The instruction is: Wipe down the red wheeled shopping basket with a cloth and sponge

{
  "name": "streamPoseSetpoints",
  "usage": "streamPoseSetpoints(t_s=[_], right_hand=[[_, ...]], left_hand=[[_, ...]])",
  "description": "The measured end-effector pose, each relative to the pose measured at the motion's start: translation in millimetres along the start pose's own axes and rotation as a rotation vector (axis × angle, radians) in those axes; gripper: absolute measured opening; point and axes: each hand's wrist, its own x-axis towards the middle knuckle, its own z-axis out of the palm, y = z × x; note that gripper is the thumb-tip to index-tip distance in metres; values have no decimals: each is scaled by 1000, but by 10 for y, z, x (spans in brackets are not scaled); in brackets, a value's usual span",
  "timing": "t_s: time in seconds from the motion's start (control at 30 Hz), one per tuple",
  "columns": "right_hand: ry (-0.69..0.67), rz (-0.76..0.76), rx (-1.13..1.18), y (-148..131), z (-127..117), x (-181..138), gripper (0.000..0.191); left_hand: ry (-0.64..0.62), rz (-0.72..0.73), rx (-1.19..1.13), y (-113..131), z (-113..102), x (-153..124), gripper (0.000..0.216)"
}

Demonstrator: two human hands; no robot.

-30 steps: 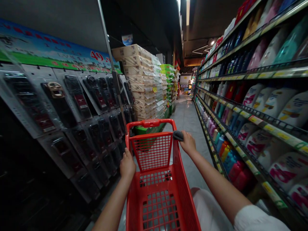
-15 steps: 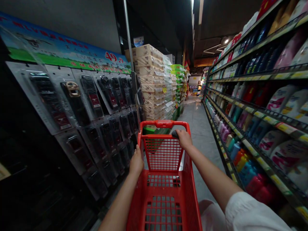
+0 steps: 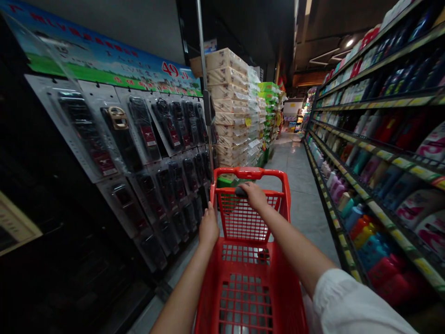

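Observation:
A red plastic shopping cart (image 3: 243,262) stands in front of me, its grid basket bare. My left hand (image 3: 209,227) is closed on the left side rim of the cart, just below the upright metal pole (image 3: 202,46). My right hand (image 3: 256,195) reaches across to the upper crossbar, below the cart's red top handle (image 3: 249,172). In its closed fingers is a small dark rounded object (image 3: 240,191), resting at the crossbar; its kind I cannot make out.
Packaged belts (image 3: 120,134) hang on the left display under a price banner (image 3: 156,74). Beyond them stand stacked paper packs (image 3: 227,102) and green packs (image 3: 267,99). Shelves of bottles (image 3: 361,218) line the right. A grey tiled aisle floor (image 3: 290,162) runs ahead between them.
My right hand has slid left along the crossbar with the dark object. The cart, hands and surroundings have shifted right in view. My left hand keeps its place on the rim.

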Motion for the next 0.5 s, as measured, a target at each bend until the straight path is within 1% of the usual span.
streamPoseSetpoints(t_s=[0.03, 0.1, 0.13, 0.17, 0.2, 0.23, 0.3, 0.33, 0.4, 0.43, 0.47, 0.5], right_hand=[[29, 103, -52, 151, -74, -97, 43], [55, 244, -112, 371, -195, -244, 42], [62, 301, -134, 411, -227, -280, 40], [60, 333, -147, 391, -235, -286, 39], [54, 350, -155, 314, -218, -264, 38], [44, 338, -154, 184, -179, -221, 38], [15, 244, -130, -172, -61, -100, 40], [1, 138, -107, -359, 1, -40, 43], [-13, 11, -71, -652, 90, 38, 46], [-20, -40, -58, -726, 107, 46, 46], [-29, -72, -50, -740, 101, 28, 46], [-37, -89, -47, -697, 75, -16, 45]], left_hand=[[6, -16, 19, 2, -3, -8, 76], [5, -31, 32, 13, -1, -37, 74], [5, -30, 31, 24, 5, -59, 73], [9, -26, 31, 38, 14, -86, 73], [16, -22, 35, 54, 25, -118, 74], [26, -21, 42, 72, 39, -154, 74], [40, -29, 59, 103, 64, -227, 74], [43, -34, 65, 113, 72, -260, 73], [49, -35, 61, 110, 72, -316, 71], [54, -29, 53, 97, 63, -337, 70], [59, -23, 42, 77, 47, -354, 71], [64, -16, 31, 51, 26, -369, 71]])
